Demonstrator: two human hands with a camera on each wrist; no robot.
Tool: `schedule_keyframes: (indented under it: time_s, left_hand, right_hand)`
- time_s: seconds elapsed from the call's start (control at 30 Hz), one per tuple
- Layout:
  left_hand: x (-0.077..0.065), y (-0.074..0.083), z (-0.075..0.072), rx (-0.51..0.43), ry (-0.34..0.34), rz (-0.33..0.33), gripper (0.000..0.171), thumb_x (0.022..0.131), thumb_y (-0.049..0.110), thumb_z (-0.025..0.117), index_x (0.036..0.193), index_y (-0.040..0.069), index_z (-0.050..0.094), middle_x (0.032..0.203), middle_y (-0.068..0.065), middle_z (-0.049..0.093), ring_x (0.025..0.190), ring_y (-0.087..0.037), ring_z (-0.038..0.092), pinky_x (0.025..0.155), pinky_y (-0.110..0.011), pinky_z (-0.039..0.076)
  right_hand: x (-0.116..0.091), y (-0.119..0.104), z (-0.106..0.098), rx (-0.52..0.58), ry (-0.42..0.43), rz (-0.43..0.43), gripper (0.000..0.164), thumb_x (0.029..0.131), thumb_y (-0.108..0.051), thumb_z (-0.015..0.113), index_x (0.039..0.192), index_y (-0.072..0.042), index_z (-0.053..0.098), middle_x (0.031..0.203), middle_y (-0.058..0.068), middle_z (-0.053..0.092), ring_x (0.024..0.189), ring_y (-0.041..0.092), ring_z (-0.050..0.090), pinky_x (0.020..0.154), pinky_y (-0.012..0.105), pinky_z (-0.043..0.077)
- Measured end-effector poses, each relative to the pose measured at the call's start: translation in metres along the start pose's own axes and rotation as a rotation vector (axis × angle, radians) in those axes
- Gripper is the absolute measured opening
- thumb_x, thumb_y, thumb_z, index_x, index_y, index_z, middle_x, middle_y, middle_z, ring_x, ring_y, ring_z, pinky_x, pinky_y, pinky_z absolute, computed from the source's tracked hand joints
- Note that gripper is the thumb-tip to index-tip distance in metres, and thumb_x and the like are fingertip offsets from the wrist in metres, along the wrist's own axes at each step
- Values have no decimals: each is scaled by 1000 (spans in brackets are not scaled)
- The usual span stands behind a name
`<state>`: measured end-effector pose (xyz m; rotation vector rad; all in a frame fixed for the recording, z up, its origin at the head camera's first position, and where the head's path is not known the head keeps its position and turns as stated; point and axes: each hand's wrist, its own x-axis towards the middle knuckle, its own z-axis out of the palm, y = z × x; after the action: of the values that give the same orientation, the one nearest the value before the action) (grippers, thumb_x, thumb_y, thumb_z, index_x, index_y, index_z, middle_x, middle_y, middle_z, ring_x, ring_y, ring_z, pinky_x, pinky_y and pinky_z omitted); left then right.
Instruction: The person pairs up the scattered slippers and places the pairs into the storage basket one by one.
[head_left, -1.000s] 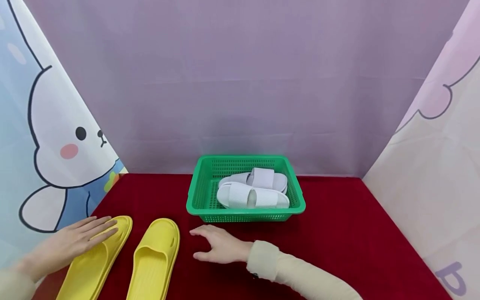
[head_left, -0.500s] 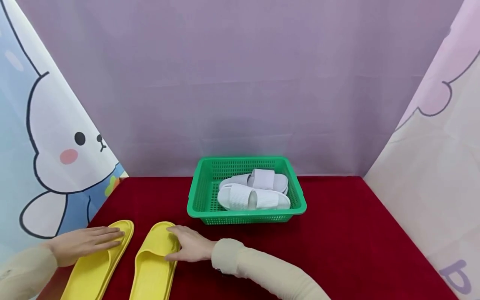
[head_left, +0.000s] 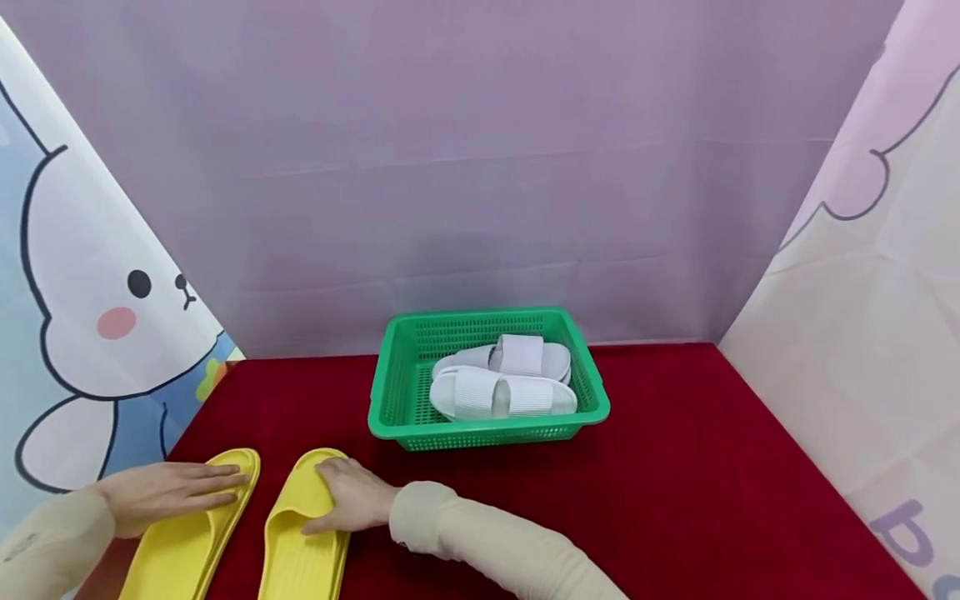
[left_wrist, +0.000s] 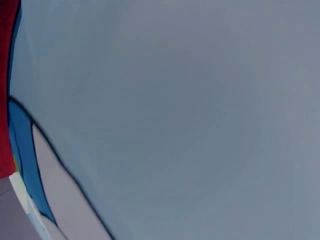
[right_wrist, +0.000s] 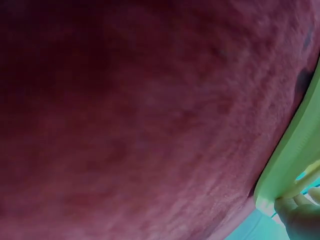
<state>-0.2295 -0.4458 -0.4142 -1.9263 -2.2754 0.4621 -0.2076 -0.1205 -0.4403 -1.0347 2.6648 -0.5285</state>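
Two yellow slippers lie side by side at the front left, heels cut off by the frame's bottom. My left hand (head_left: pixel 165 493) rests on the upper of the left yellow slipper (head_left: pixel 176 554), its fingers extended across it. My right hand (head_left: pixel 352 496) grips the right yellow slipper (head_left: pixel 300 562), fingers over the toe and thumb at the foot opening. In the right wrist view, fingertips show at the toe end of this slipper (right_wrist: pixel 295 150). The left wrist view shows neither the left hand nor a slipper.
A green basket (head_left: pixel 382 392) stands at the back middle of the red cloth (head_left: pixel 675 467). Inside it lie a pair of white slippers (head_left: pixel 517 392). A purple backdrop (head_left: pixel 480 150) rises behind, with printed panels on both sides.
My right hand has moved left from the bare cloth onto the right yellow slipper. The left hand stays on the other slipper, shifting slightly. The head view has tilted a little.
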Motion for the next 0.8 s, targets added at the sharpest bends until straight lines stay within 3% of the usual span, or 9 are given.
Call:
schedule_keyframes:
  time_s: [0.07,0.1,0.17,0.37,0.43,0.5,0.6,0.67,0.8]
  left_hand:
    - [6,-5,-3,30,24,43,44,92,18,48,135,15,45,131,-5,52,128,-11,35,108,-10,-8]
    - [9,-8,-4,57,33,68,42,96,19,30,134,16,46,130,-4,53,123,-12,41,108,-11,-7]
    - [13,-13,-5,83,46,99,64,90,22,-1,134,17,47,129,-3,54,114,-16,49,109,-13,-9]
    - [14,-12,-4,79,55,113,67,90,18,-5,134,15,46,129,-4,54,124,-15,39,110,-13,-9]
    - [12,-11,-3,65,43,112,56,93,18,9,135,15,45,130,-5,54,133,-11,26,109,-13,-8]
    - [10,-10,-3,68,26,100,42,93,14,42,135,16,46,130,-4,53,139,-7,12,111,-12,4]
    - [7,-9,-5,65,-10,73,79,62,10,78,134,19,47,131,-2,52,140,-3,-8,101,-11,33]
    - [5,-8,-6,68,-21,54,93,46,8,82,132,21,49,130,-1,52,139,-2,-13,85,-12,46]
    - [3,-6,-9,89,-29,35,93,45,9,82,131,22,50,132,0,50,138,-3,-17,75,-17,51]
  right_hand:
    - [2,1,1,12,-5,25,77,80,-56,58,142,-17,32,143,-7,34,134,7,28,107,18,27]
    - [2,2,1,11,-7,33,77,80,-55,59,142,-17,32,142,-7,34,134,7,28,107,18,27]
    - [3,3,1,10,-4,47,78,79,-55,60,141,-17,33,141,-7,35,133,7,30,106,17,29]
    - [3,1,0,14,4,53,78,77,-53,64,140,-16,35,138,-7,38,127,6,36,102,15,32]
    - [3,0,1,28,8,59,77,77,-51,65,139,-16,36,138,-7,39,128,6,36,102,16,32]
    - [3,-1,0,43,18,65,76,77,-50,66,139,-17,37,139,-7,39,127,6,37,101,16,32]
    - [3,-3,-2,53,38,70,75,76,-48,67,138,-17,39,138,-7,40,125,6,38,101,16,33]
    - [3,-3,-4,51,49,72,76,76,-48,68,138,-17,39,138,-8,40,124,5,39,100,16,34]
    - [-2,-2,-10,47,75,90,77,75,-49,69,139,-18,39,138,-8,40,125,6,39,101,17,34]
